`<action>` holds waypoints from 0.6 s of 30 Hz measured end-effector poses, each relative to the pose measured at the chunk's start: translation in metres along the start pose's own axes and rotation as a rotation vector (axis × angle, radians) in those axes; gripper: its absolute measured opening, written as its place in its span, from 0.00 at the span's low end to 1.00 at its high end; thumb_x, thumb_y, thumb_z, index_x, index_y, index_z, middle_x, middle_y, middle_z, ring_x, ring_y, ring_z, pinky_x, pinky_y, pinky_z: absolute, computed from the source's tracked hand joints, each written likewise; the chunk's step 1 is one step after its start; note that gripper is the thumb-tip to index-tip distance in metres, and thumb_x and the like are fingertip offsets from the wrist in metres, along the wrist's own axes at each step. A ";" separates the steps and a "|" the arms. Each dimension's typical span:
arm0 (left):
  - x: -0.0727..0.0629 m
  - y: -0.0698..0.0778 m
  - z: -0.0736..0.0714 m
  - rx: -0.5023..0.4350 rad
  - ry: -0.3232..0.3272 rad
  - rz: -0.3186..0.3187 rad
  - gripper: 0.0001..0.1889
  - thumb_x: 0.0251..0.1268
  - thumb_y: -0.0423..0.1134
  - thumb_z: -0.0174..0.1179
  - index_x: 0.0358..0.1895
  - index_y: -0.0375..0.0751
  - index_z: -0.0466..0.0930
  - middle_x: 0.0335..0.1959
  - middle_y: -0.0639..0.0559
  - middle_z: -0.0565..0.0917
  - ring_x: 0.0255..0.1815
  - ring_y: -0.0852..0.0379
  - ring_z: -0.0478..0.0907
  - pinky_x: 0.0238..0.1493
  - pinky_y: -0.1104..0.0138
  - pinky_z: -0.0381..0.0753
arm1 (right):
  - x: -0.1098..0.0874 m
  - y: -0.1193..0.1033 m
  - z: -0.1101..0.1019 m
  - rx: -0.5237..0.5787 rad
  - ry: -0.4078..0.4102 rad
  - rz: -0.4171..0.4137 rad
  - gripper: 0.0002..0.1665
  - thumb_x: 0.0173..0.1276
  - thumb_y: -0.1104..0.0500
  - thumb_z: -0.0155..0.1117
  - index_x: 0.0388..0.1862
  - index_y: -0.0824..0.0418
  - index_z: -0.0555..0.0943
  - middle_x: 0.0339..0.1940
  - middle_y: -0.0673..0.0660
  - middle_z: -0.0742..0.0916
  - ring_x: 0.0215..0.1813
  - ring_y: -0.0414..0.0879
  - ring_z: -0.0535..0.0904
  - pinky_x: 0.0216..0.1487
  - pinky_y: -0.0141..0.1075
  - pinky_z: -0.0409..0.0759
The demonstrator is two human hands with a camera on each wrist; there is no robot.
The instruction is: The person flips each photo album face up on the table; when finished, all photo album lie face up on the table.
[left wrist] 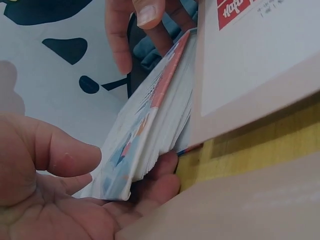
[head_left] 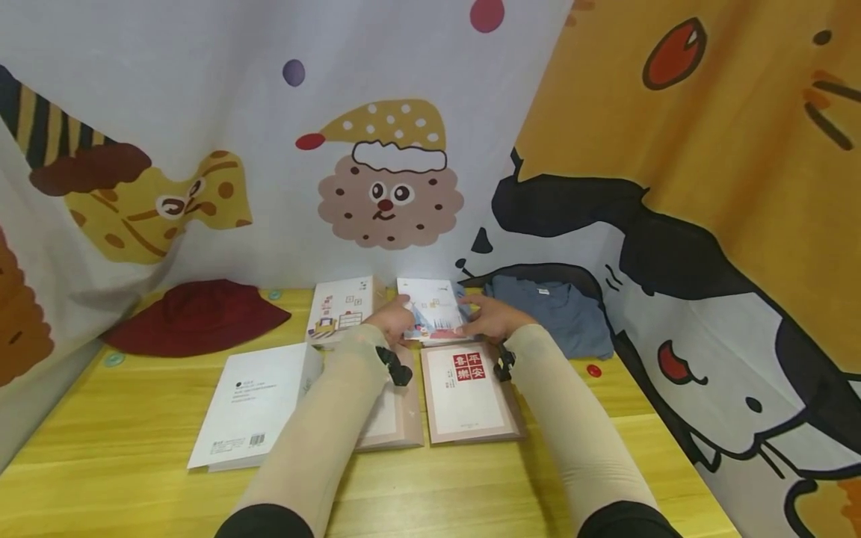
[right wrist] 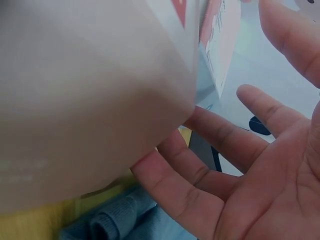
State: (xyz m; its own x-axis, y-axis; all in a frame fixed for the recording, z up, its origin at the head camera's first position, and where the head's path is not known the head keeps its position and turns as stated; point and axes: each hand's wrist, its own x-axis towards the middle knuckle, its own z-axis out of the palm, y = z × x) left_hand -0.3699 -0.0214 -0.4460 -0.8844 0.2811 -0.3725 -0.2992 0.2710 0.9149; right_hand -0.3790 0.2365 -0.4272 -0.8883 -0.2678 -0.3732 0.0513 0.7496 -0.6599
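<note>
At the back centre lies a book (head_left: 433,302) with a white cover and a blue and pink picture; its page edges fan out a little in the left wrist view. My left hand (head_left: 392,317) holds its left side, fingers (left wrist: 160,182) underneath and thumb on the cover side. My right hand (head_left: 499,317) is at the book's right edge, its fingers (right wrist: 175,187) spread and loosely bent. Just in front of the book is a pink-bordered book (head_left: 464,403) with red characters, which overlaps the right fingertips in the right wrist view.
Left of the held book lies another illustrated book (head_left: 339,306). A white book (head_left: 252,403) and a second pink-bordered book (head_left: 397,415), partly behind my left arm, lie nearer. A dark red hat (head_left: 198,321) is at left, folded blue clothing (head_left: 551,317) at right. A printed curtain (head_left: 242,224) hangs behind.
</note>
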 end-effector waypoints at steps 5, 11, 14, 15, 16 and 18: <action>0.003 -0.001 -0.003 0.067 -0.008 0.012 0.47 0.66 0.24 0.48 0.87 0.55 0.46 0.78 0.33 0.61 0.31 0.55 0.70 0.22 0.70 0.68 | 0.000 -0.002 0.001 -0.003 0.002 0.005 0.55 0.67 0.47 0.77 0.87 0.48 0.58 0.76 0.69 0.76 0.74 0.64 0.74 0.59 0.63 0.83; 0.000 0.000 -0.002 0.001 -0.032 0.029 0.45 0.67 0.24 0.48 0.87 0.52 0.47 0.79 0.35 0.62 0.60 0.40 0.76 0.35 0.65 0.77 | 0.000 -0.005 0.001 -0.008 0.003 0.022 0.54 0.69 0.47 0.76 0.87 0.47 0.58 0.75 0.68 0.77 0.74 0.64 0.75 0.59 0.63 0.83; -0.002 0.000 -0.001 -0.022 -0.020 0.020 0.45 0.67 0.23 0.48 0.87 0.51 0.46 0.76 0.35 0.64 0.55 0.43 0.78 0.46 0.59 0.82 | 0.001 -0.006 0.002 -0.002 -0.006 0.020 0.54 0.68 0.47 0.77 0.87 0.47 0.58 0.75 0.68 0.77 0.73 0.64 0.75 0.59 0.64 0.82; -0.002 0.000 -0.001 -0.032 -0.019 0.019 0.45 0.67 0.23 0.48 0.87 0.51 0.46 0.76 0.35 0.65 0.53 0.43 0.78 0.50 0.57 0.83 | 0.001 -0.006 0.003 0.000 -0.006 0.021 0.54 0.68 0.48 0.77 0.87 0.47 0.58 0.74 0.68 0.78 0.73 0.64 0.76 0.59 0.65 0.82; -0.003 0.000 -0.001 -0.037 -0.018 0.016 0.45 0.68 0.23 0.48 0.87 0.51 0.46 0.75 0.34 0.66 0.52 0.44 0.79 0.51 0.56 0.84 | 0.001 -0.006 0.003 -0.001 -0.006 0.024 0.54 0.68 0.48 0.77 0.87 0.46 0.58 0.74 0.67 0.78 0.73 0.63 0.76 0.59 0.65 0.82; -0.003 0.000 -0.002 -0.043 -0.019 0.016 0.45 0.68 0.23 0.48 0.87 0.51 0.46 0.76 0.33 0.65 0.53 0.43 0.79 0.53 0.54 0.84 | 0.001 -0.007 0.004 -0.004 -0.002 0.031 0.53 0.68 0.48 0.77 0.86 0.46 0.59 0.74 0.67 0.78 0.73 0.63 0.76 0.60 0.65 0.82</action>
State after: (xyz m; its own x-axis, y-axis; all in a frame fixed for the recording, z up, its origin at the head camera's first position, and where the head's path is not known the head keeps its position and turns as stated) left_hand -0.3677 -0.0239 -0.4445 -0.8823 0.3029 -0.3602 -0.3006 0.2262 0.9265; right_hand -0.3785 0.2291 -0.4255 -0.8856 -0.2457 -0.3942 0.0765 0.7599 -0.6455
